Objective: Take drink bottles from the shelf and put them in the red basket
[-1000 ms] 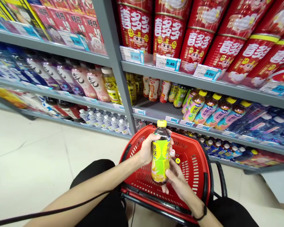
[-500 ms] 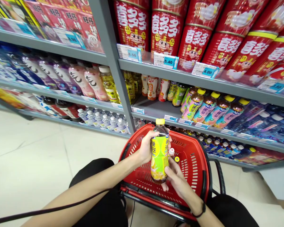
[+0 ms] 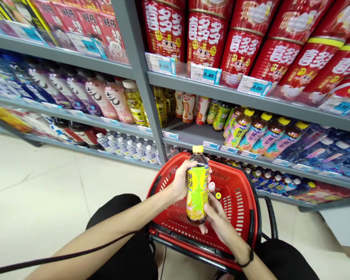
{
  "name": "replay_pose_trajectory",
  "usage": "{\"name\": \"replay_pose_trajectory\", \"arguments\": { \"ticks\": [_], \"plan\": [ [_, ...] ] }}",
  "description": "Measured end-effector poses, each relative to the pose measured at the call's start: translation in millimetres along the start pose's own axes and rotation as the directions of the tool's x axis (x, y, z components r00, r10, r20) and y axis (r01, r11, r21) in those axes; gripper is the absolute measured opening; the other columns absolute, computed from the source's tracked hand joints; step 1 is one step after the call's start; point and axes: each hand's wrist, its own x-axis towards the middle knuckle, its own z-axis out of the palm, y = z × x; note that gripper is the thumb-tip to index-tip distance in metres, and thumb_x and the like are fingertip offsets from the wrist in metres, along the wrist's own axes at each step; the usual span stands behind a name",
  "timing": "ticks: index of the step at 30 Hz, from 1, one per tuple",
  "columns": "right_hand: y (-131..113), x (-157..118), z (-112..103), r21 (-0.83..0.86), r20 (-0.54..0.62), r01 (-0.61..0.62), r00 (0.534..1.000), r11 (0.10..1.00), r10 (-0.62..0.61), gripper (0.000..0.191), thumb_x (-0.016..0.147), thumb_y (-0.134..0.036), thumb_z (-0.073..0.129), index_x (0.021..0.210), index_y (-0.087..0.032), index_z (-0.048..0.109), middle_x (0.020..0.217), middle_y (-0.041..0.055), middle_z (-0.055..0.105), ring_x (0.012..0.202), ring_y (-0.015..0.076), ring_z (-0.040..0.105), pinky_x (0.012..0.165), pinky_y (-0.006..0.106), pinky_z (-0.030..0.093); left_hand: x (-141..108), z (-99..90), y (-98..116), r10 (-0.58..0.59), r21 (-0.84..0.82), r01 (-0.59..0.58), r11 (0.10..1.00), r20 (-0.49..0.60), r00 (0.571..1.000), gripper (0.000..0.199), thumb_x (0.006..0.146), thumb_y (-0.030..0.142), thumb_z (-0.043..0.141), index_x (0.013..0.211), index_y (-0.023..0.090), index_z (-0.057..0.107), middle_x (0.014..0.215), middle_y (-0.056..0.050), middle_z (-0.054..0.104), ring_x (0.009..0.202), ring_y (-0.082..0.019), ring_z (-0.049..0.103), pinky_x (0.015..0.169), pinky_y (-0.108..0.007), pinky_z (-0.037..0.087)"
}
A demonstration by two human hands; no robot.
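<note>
A bottle of dark tea [image 3: 197, 186] with a yellow cap and a green and yellow label is held upright over the red basket [image 3: 239, 182]. Around its upper part, from the left, my left hand [image 3: 181, 179] is closed, the thumb near the bottle's shoulder. Lower down on the right side, my right hand [image 3: 217, 217] grips the bottle, with some fingertips showing beneath it. Inside the basket, right beside the held bottle, are a white-capped bottle [image 3: 211, 187] and a yellow-capped bottle [image 3: 218, 196]; their lower parts are hidden.
Grey shelving [image 3: 181, 134] runs across the view behind the basket. It carries red cans [image 3: 205, 42], pink-labelled tea bottles [image 3: 240, 126] and small clear bottles [image 3: 130, 147]. A black cable [image 3: 76, 254] crosses the left forearm. The basket's black handle [image 3: 272, 217] sticks out on the right.
Both hands and the bottle are almost where they were. The bottle has turned or shifted very slightly.
</note>
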Motion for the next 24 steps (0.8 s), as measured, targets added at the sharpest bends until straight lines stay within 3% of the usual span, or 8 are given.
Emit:
{"name": "replay_pose_trajectory", "arguments": {
  "ticks": [5,9,12,16,20,24],
  "plan": [
    [-3,3,0,0.008,0.016,-0.046,0.999,0.999,0.046,0.058,0.09,-0.059,0.069,0.13,-0.02,0.051,0.088,0.0042,0.072,0.05,0.0135,0.066,0.039,0.02,0.043,2,2.2,2,-0.01,0.077,0.018,0.997,-0.103,0.995,0.057,0.076,0.059,0.069,0.107,0.012,0.07,0.089,-0.012,0.076,0.076,-0.026,0.072,0.062,-0.033,0.055],
    [-2,8,1,-0.034,-0.14,0.033,0.989,0.999,-0.037,0.078,0.084,-0.048,0.08,0.142,-0.027,0.033,0.086,0.0007,0.071,0.053,0.0126,0.065,0.038,0.017,0.04,5,6.8,5,0.115,0.116,-0.094,0.989,-0.19,0.975,0.059,0.08,0.057,0.069,0.124,0.018,0.065,0.095,-0.007,0.076,0.082,-0.024,0.072,0.073,-0.034,0.057],
    [-3,12,1,-0.067,-0.202,0.054,0.977,0.996,-0.067,0.076,0.077,-0.045,0.086,0.131,-0.028,0.036,0.081,-0.0031,0.069,0.044,0.0088,0.059,0.036,0.013,0.033,8,8.5,8,0.157,0.098,-0.143,0.985,-0.165,0.974,0.064,0.082,0.06,0.064,0.13,0.017,0.061,0.101,-0.008,0.076,0.09,-0.027,0.072,0.085,-0.04,0.056],
    [-9,9,-1,-0.055,-0.159,0.038,0.986,0.998,-0.047,0.06,0.077,-0.047,0.085,0.115,-0.026,0.043,0.086,-0.0015,0.072,0.039,0.0063,0.056,0.035,0.014,0.032,8,8.2,10,0.138,0.084,-0.131,0.988,-0.085,0.987,0.059,0.087,0.058,0.059,0.128,0.016,0.063,0.11,-0.012,0.075,0.101,-0.029,0.069,0.096,-0.045,0.052],
    [-11,1,-2,0.03,-0.121,-0.016,0.992,0.999,0.02,0.068,0.081,-0.049,0.081,0.132,-0.029,0.041,0.096,0.0024,0.075,0.038,0.007,0.057,0.036,0.016,0.033,7,7.0,12,0.14,0.055,-0.138,0.989,-0.032,0.99,0.043,0.091,0.048,0.057,0.116,0.015,0.069,0.114,-0.013,0.074,0.105,-0.029,0.067,0.101,-0.045,0.047],
    [-12,-2,-1,0.083,-0.09,0.017,0.996,0.996,-0.009,0.069,0.087,-0.055,0.072,0.141,-0.026,0.04,0.096,0.0083,0.077,0.036,0.0082,0.056,0.036,0.015,0.025,7,6.5,15,0.158,0.024,-0.158,0.987,0.006,0.987,0.037,0.089,0.042,0.058,0.114,0.017,0.07,0.113,-0.009,0.073,0.105,-0.026,0.064,0.101,-0.041,0.046]
  ]
}}
